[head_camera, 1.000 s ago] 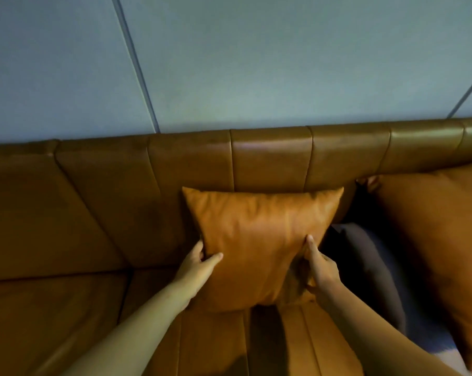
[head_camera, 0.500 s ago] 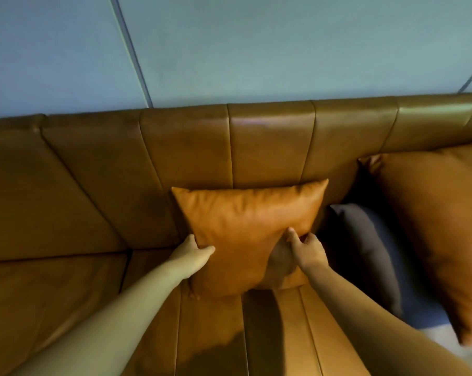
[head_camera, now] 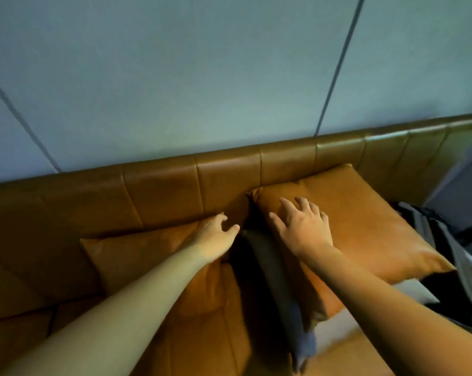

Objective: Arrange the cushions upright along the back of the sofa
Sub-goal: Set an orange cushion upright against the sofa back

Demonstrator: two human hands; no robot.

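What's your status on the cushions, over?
Left hand open at small tan cushion's top corner. Right hand open, spread above large tan cushion. Dark cushion wedged between them, not upright.

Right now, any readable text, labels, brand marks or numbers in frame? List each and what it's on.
None readable.
Tan sofa, two tan cushions, dark cushion: no visible tag or print.
Grey bag at right: no legible label, partly cut off.
Wall: plain panels, no sign.
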